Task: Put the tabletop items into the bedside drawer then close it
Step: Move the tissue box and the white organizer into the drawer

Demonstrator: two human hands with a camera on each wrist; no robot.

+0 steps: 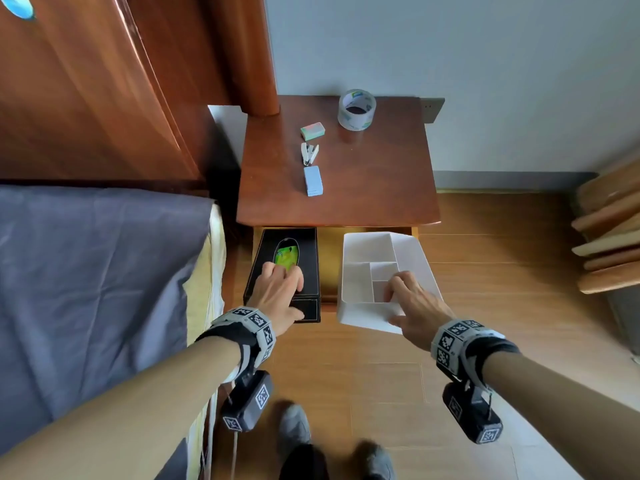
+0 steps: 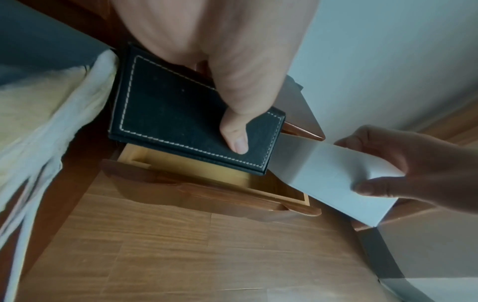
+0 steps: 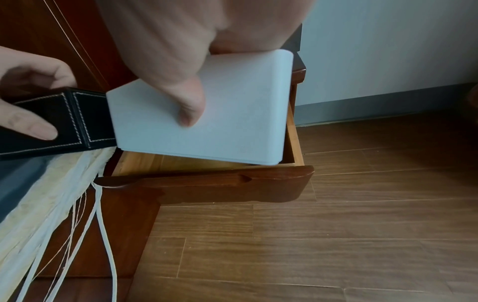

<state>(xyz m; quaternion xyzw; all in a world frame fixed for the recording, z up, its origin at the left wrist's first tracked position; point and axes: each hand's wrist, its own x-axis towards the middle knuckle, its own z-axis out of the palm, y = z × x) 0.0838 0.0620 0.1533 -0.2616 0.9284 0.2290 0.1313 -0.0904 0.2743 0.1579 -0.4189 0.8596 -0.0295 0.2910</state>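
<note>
My left hand grips a black stitched tissue box by its near end, thumb on the end face, over the left side of the open drawer. Over the drawer's right side, my right hand holds a white divided organizer tray by its near wall. Both the box and the tray hang above the drawer front. The nightstand top carries a clear tape roll, a small green-pink box, a white stapler and a blue card pack.
A bed with a grey sheet presses close on the left, with the wooden headboard behind it. Wooden slats lean at the right. Wood floor lies under the drawer, and my shoes stand near it.
</note>
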